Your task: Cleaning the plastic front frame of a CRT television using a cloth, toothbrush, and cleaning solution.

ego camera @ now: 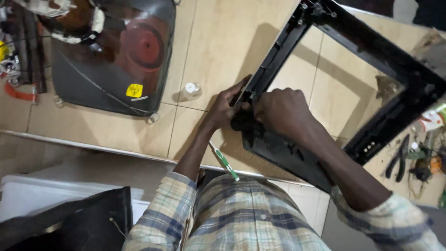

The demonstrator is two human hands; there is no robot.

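Two hands meet at the near corner of a black frame [371,51] that stands tilted on the tiled floor [218,42]. Head view: left hand [226,108] grasps the frame's edge, fingers [239,86] stretched along it. Right hand [282,110] is curled over the same corner, fingers clenched on the frame. A green-and-white screwdriver [225,162] lies just beside the left forearm. A small white bottle [191,89] stands near, left of the hands. A picture tube [116,56] lies farther left. Pliers [398,158] lie at the right.
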